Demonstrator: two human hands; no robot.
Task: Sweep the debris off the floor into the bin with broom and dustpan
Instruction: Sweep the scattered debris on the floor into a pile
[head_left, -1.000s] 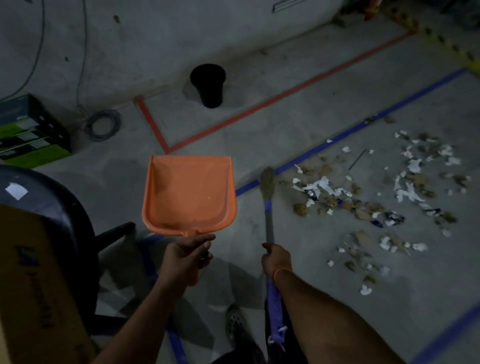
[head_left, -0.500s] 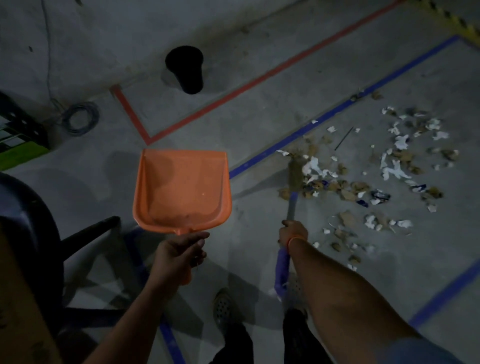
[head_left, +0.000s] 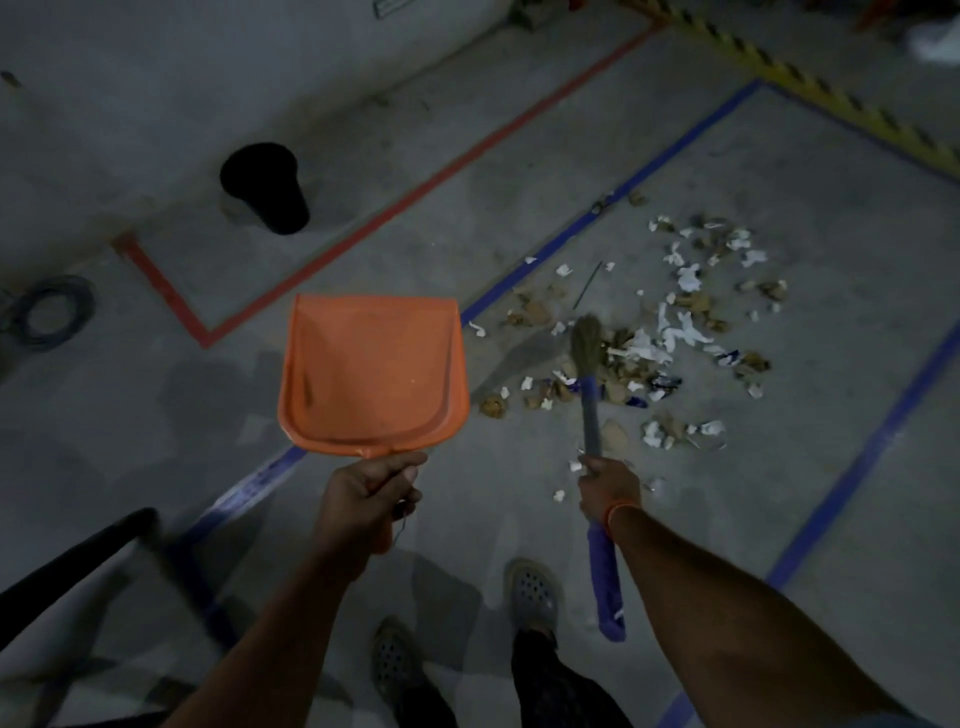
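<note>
Gripping the dustpan (head_left: 373, 375), left hand (head_left: 363, 493); right hand (head_left: 609, 488) grips broom (head_left: 589, 400).

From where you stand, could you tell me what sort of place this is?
Probably a workshop or warehouse floor: bare grey concrete floor marked with red tape lines, blue tape lines and a yellow-black hazard stripe.
</note>
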